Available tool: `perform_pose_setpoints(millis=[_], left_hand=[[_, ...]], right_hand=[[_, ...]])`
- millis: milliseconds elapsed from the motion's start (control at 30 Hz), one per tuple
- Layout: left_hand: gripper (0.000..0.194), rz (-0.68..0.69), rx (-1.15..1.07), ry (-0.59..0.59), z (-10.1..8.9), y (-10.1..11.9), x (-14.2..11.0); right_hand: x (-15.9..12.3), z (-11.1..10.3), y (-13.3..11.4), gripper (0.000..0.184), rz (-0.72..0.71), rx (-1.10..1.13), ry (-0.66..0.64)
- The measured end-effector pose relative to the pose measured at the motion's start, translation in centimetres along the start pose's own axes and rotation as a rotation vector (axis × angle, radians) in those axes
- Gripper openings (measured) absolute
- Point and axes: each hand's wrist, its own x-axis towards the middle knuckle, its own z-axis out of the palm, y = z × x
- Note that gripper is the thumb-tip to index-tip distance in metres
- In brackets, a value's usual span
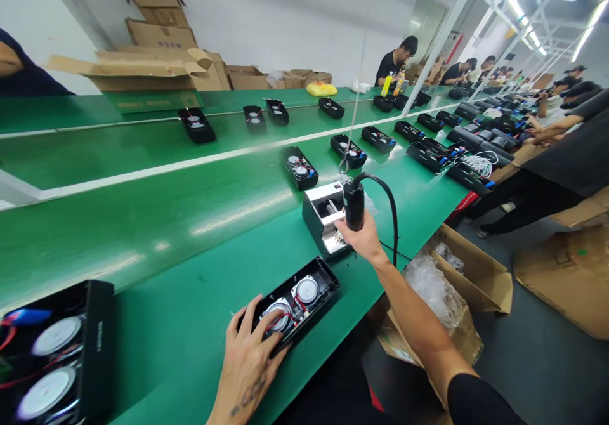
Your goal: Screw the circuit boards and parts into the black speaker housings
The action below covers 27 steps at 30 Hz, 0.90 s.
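Note:
My left hand grips the near left end of an open black speaker housing, fingers over the rim and the thumb along the near side. Inside the housing sit two round silver drivers with red wires. My right hand is wrapped around a black electric screwdriver, held upright with its cable leaving the top. Its tip is hidden behind the hand, above the front of a metal screw feeder. The feeder stands just beyond the housing.
Another open speaker housing lies close at left. Several more ride the green conveyor behind the bench. A hanging wire loop is near the screwdriver. Cardboard boxes with plastic bags stand below at right. Co-workers work farther along.

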Motion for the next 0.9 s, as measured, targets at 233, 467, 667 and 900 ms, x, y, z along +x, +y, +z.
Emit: perform_pose_setpoints(millis=[233, 467, 667, 900], left_hand=[[0.01, -0.004, -0.001, -0.001, -0.1, 0.1, 0.0], [0.008, -0.035, -0.021, -0.048, -0.6, 0.7, 0.1], [0.007, -0.022, -0.005, -0.064, -0.8, 0.8, 0.2], [0.008, -0.031, -0.018, -0.068, -0.8, 0.9, 0.2]], right_hand=[[-3.2, -0.6, -3.8, 0.041, 0.011, 0.328, 0.038], [-9.2, 2.1, -5.4, 0.034, -0.052, 0.556, -0.005], [-11.7, 4.5, -4.2, 0.034, -0.128, 0.569, -0.138], [-12.2, 5.0, -2.7, 0.035, -0.05, 0.507, -0.191]])
